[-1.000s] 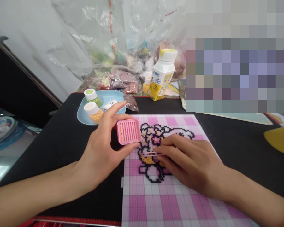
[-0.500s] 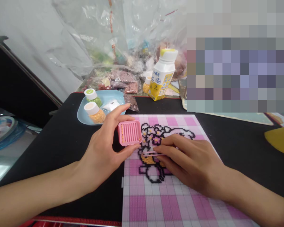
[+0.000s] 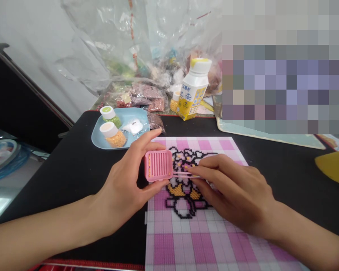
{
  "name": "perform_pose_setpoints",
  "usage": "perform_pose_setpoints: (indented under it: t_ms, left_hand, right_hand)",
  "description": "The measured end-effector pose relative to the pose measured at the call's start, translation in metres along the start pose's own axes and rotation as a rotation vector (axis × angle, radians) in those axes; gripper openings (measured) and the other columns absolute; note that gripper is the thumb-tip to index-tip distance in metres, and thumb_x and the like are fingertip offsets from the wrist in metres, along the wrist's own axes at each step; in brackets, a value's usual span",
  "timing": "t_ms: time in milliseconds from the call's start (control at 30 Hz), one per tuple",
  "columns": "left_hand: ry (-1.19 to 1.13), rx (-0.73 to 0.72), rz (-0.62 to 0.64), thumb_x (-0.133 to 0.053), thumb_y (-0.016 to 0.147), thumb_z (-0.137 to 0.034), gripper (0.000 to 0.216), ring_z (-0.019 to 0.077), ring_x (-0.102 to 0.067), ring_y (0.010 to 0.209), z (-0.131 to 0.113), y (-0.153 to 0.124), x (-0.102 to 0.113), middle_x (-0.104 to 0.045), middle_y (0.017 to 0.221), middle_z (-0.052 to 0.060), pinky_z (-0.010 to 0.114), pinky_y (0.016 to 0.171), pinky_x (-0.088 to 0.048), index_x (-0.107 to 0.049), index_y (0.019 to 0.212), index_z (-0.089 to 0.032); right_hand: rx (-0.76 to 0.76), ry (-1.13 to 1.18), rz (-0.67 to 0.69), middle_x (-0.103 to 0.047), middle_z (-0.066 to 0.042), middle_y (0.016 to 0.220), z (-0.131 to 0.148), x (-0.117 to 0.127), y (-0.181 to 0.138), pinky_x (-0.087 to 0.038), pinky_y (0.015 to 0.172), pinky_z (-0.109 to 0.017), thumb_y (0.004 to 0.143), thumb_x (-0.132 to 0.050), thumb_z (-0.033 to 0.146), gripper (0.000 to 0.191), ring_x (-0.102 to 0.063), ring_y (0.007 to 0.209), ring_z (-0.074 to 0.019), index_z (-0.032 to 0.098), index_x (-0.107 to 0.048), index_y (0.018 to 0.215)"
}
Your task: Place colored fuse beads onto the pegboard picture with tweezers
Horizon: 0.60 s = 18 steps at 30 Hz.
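Between thumb and fingers my left hand [image 3: 127, 171] grips a small pink ridged bead tray [image 3: 159, 165], tilted toward me, with a few orange beads along its left side and lower corners. My right hand [image 3: 228, 188] is closed on a pair of light pink tweezers [image 3: 183, 175], whose tips reach the tray's right edge. I cannot tell whether a bead is in the tips. Under both hands lies a pink-and-white checked pegboard [image 3: 169, 241]. On it is a fuse-bead design [image 3: 182, 209] with black outlines and orange patches, partly covered by my right hand.
A blue plate [image 3: 97, 137] at the left back bears a green-bead jar [image 3: 113, 117], an orange-bead jar [image 3: 115, 136] and a white packet [image 3: 134, 126]. Behind stand a yellow-and-white bottle [image 3: 193, 90] and bags of beads [image 3: 147, 94]. A yellow object [image 3: 335, 167] lies at right.
The tweezers have moved up from the orange patch of the design to the tray's edge. My left hand has brought the tray slightly right and down.
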State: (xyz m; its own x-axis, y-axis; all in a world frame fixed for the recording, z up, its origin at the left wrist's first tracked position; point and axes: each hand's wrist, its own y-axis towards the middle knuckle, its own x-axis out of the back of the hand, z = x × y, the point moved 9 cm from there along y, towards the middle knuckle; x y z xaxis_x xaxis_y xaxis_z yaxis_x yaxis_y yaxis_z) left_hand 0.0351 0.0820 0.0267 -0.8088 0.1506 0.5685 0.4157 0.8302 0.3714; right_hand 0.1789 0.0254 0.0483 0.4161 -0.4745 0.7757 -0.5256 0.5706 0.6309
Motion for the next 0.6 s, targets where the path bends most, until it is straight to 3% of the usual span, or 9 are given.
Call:
perform_pose_setpoints:
  t_ms: [600]
  left_hand:
    - [-0.012,0.010,-0.008,-0.072,0.076,-0.018,0.080,0.0243,-0.063,0.104,-0.0018,-0.0024,0.0011,-0.060,0.119,0.004,0.051,0.099,-0.048,-0.029,0.140,-0.038]
  right_hand:
    - [0.017,-0.017,0.021,-0.063,-0.003,0.087,0.0014,-0.0024,-0.0001,-0.042,0.048,-0.022,0.092,-0.050,0.017,0.010,-0.061,0.069,-0.0104,0.017,-0.057,0.100]
